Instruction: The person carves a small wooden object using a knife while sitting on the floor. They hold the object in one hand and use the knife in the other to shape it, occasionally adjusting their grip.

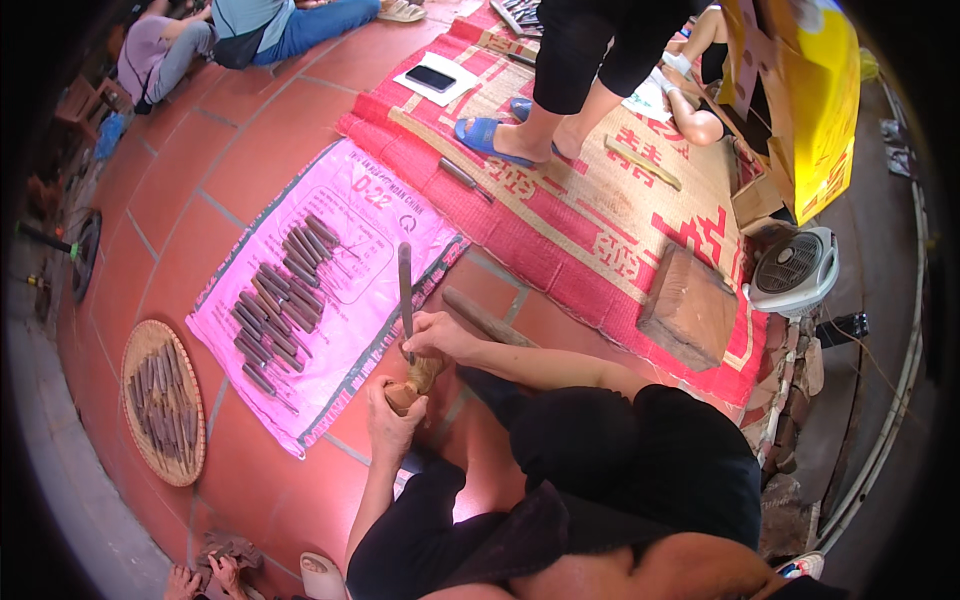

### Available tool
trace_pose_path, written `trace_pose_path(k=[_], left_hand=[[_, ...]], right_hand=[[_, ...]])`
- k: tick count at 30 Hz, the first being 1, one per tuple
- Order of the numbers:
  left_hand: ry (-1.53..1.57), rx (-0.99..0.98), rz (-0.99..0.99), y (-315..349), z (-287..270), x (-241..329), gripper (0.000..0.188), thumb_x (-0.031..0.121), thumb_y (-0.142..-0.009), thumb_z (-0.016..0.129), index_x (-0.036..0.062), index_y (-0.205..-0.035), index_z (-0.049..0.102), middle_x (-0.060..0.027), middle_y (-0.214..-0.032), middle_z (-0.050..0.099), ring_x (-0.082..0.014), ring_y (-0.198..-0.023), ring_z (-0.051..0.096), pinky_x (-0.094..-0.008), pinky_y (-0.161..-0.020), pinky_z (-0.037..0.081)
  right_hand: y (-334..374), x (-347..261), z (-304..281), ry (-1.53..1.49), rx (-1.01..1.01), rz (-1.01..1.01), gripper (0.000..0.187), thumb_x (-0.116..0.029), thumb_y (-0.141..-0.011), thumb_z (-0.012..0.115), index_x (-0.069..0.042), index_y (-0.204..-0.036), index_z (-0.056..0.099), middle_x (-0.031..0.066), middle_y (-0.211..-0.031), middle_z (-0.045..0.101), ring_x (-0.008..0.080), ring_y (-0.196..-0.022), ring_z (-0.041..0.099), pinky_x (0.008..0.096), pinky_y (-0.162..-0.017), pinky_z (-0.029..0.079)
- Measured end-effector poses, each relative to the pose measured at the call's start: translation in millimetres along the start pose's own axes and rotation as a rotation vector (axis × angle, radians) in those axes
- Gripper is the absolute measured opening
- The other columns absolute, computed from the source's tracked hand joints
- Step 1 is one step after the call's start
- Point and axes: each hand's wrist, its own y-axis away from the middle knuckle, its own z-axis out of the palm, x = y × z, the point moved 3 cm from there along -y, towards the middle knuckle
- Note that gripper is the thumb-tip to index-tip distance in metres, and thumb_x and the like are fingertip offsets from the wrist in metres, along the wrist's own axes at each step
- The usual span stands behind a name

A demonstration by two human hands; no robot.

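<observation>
While two hands (392, 425) (442, 335) work, one grips one rod (405, 285).

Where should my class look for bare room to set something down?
Bare: red floor tiles between the pink sack and the seated people, upper left; also between the sack's lower corner and the round basket. Crowded: the sack's middle, covered with dark tools; the basket, nearly full; and near the sack's right edge, around the left hand and right hand.

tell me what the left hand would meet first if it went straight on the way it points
Past the wooden piece it grips, the left hand would probably meet the right hand first, though depth is unclear.
</observation>
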Motion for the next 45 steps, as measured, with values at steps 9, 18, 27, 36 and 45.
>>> trace_pose_path(k=[9, 18, 27, 36, 45], left_hand=[[-0.041, -0.013, 0.049, 2, -1, 7, 0.059, 0.032, -0.070, 0.078, 0.0085, -0.115, 0.048, -0.0139, -0.104, 0.051, -0.0348, -0.097, 0.058, -0.0449, -0.079, 0.049], [-0.099, -0.098, 0.073, 2, -1, 12, 0.061, 0.034, -0.069, 0.079, 0.0095, -0.115, 0.047, -0.0134, -0.103, 0.050, -0.0352, -0.092, 0.060, -0.0464, -0.075, 0.050], [-0.131, -0.119, 0.071, 4, -2, 16, 0.060, 0.031, -0.068, 0.079, 0.0095, -0.114, 0.048, -0.0134, -0.101, 0.050, -0.0355, -0.092, 0.059, -0.0443, -0.075, 0.049], [-0.144, -0.146, 0.034, 3, -2, 18, 0.061, 0.033, -0.069, 0.079, 0.0101, -0.115, 0.047, -0.0134, -0.105, 0.051, -0.0359, -0.094, 0.059, -0.0439, -0.076, 0.049], [-0.141, -0.154, 0.036, 1, 0, 17, 0.062, 0.034, -0.069, 0.078, 0.0097, -0.116, 0.046, -0.0132, -0.106, 0.049, -0.0353, -0.095, 0.059, -0.0443, -0.077, 0.049]], right_hand=[[0, -8, 1, -0.105, 0.014, 0.157, 0.010, -0.004, -0.075, 0.073, -0.002, -0.076, 0.063, 0.0070, -0.085, 0.066, 0.0142, -0.077, 0.062, 0.0293, -0.074, 0.049], [-5, -2, -7, -0.106, 0.131, 0.062, 0.017, -0.001, -0.068, 0.074, -0.003, -0.065, 0.058, 0.0025, -0.066, 0.057, 0.0108, -0.058, 0.052, 0.0265, -0.055, 0.042], [-6, -2, -14, -0.080, 0.132, 0.211, 0.015, 0.000, -0.072, 0.070, -0.003, -0.065, 0.057, 0.0041, -0.091, 0.062, 0.0130, -0.075, 0.056, 0.0304, -0.068, 0.046], [-3, -2, -11, -0.112, 0.177, 0.105, 0.014, -0.002, -0.067, 0.073, -0.001, -0.071, 0.060, 0.0028, -0.076, 0.057, 0.0123, -0.066, 0.054, 0.0266, -0.060, 0.044], [1, 1, -11, -0.052, 0.112, 0.035, 0.011, 0.000, -0.069, 0.073, 0.001, -0.074, 0.063, 0.0055, -0.077, 0.061, 0.0147, -0.071, 0.059, 0.0283, -0.064, 0.047]])
